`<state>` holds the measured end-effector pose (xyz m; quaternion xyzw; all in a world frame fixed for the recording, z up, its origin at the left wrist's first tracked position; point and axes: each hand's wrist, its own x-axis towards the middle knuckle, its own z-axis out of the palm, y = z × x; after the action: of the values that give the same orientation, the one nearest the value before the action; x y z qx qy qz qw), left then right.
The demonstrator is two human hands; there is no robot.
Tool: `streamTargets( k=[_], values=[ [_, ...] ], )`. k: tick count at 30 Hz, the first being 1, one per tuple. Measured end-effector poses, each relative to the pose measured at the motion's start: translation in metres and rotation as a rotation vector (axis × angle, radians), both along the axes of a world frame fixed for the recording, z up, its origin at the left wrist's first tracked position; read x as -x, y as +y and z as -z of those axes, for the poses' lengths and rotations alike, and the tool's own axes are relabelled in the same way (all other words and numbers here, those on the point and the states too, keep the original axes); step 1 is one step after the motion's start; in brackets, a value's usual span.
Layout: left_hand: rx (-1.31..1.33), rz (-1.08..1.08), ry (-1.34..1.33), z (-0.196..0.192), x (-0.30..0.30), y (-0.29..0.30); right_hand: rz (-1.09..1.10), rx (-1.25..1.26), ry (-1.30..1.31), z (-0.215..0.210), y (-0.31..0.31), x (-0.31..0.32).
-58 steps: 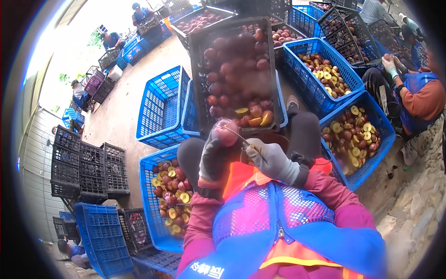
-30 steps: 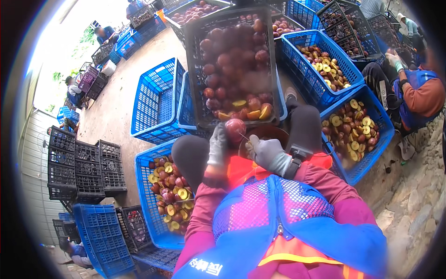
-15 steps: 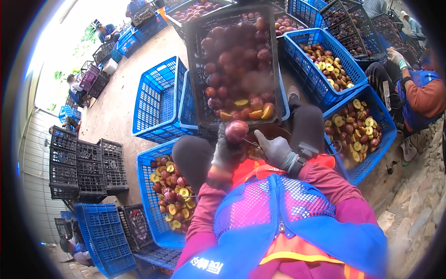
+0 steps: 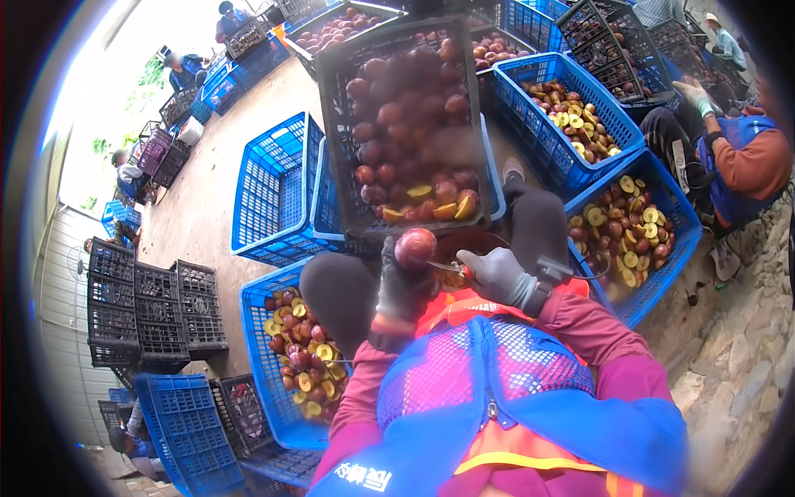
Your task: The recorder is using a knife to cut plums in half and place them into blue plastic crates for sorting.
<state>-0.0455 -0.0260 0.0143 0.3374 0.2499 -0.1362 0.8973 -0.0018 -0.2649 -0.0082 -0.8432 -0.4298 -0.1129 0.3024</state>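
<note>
My left hand [image 4: 403,286], gloved dark, is clenched around a red plum [image 4: 415,246], lifting it just above my lap; my right hand [image 4: 499,277], in a grey glove at three o'clock of the fruit, grips a small knife [image 4: 451,267] whose blade touches the plum's lower side; at twelve o'clock stands a black crate [image 4: 335,124] of whole plums; at seven o'clock a blue crate [image 4: 252,348] holds cut halves.

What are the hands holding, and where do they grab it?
The left hand grips a red plum from below. The right hand holds a thin tool by its handle end, tip at the plum.
</note>
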Motion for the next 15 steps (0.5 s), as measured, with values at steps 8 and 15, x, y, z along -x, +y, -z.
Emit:
streamTargets(
  k=[8,15],
  values=[
    [-0.297,-0.111,-0.211,-0.002,-0.003,0.023,0.316,-0.702,0.805,0.004,0.009,-0.016],
    [-1.078,0.043,-0.663,0.022,0.003,-0.015,0.214,-0.806,1.450,-0.062,0.050,-0.001]
  ],
)
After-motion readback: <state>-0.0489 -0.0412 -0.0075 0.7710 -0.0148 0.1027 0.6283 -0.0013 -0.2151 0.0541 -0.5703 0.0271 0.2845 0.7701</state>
